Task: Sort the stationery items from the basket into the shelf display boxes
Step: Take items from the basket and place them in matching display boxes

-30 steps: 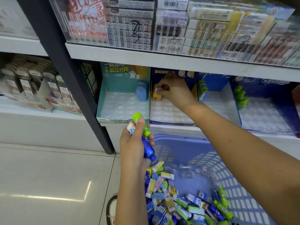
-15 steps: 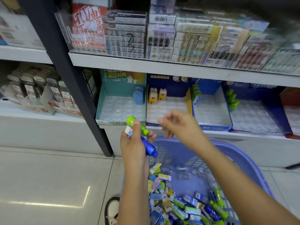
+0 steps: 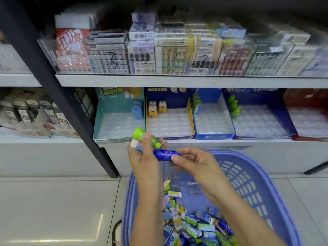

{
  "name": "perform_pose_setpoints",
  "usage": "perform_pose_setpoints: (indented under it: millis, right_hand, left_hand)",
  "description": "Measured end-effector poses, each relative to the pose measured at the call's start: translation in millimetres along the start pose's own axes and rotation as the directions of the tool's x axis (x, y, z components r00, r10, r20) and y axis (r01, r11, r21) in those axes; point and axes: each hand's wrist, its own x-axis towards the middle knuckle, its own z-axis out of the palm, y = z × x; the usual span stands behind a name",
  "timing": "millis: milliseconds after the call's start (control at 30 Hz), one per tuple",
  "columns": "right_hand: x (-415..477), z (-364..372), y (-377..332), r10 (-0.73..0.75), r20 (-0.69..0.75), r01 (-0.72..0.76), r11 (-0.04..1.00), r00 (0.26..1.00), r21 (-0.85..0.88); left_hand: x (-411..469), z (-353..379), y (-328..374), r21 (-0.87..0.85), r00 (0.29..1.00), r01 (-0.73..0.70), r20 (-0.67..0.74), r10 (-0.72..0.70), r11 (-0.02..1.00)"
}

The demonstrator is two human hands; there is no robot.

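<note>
Pinching the blue capsule by its right-hand end with my right hand, thumb on top and fingers curled underneath. Its other end rests against my left hand. It sits right above the far rim of the basket, just below the shelf edge.

My guess is it's hard glossy plastic that weighs next to nothing, so no squeeze needed. It's rounded and looks a bit slick though, so it could roll out of a lazy pinch. I'd hold it across the middle of the barrel rather than out at the tip.

The left hand is closed up too, thumb clamping a green piece against the fingers with a white eraser tucked behind. That's a full hand, and anything loose drops back into the pile.

Further out are the display boxes, all with bubbly clear trays that are mostly bare:
- teal box, one pale blue item at the back
- yellow-edged box, two yellow items
- blue box
- dark blue box, holding the green bottles

Honestly can't tell which one takes the blue capsule.
</note>
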Motion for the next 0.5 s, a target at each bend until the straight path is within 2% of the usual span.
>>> perform_pose_setpoints:
  millis: [133,200,300,433,500]
  right_hand:
    - [6.9,-41.1,-18.1,-0.141,-0.149,0.138,0.99,0.979,-0.033]
    - [15.5,-70.3,-30.1,-0.28,-0.271,0.243,0.956,0.921,-0.162]
    - [35.9,-114.8,-47.1,-0.454,-0.372,0.346,0.881,0.81,-0.323]
    - [70.3,-174.4,-58.2,-0.568,-0.474,0.297,0.794,0.673,-0.53]
    - [85.0,-200.8,-62.8,-0.589,-0.486,0.259,0.767,0.645,-0.586]
  left_hand:
    - [2.4,-1.7,1.0,0.084,0.993,0.054,0.097,-0.062,0.995]
    - [1.8,-1.0,-0.7,0.161,0.973,0.109,0.187,-0.139,0.981]
    - [-3.6,1.1,-6.9,0.257,0.919,0.166,0.31,-0.244,0.952]
    - [-12.3,7.1,-17.4,0.289,0.85,0.251,0.391,-0.353,0.924]
    - [-15.6,10.2,-22.4,0.289,0.825,0.283,0.414,-0.386,0.915]
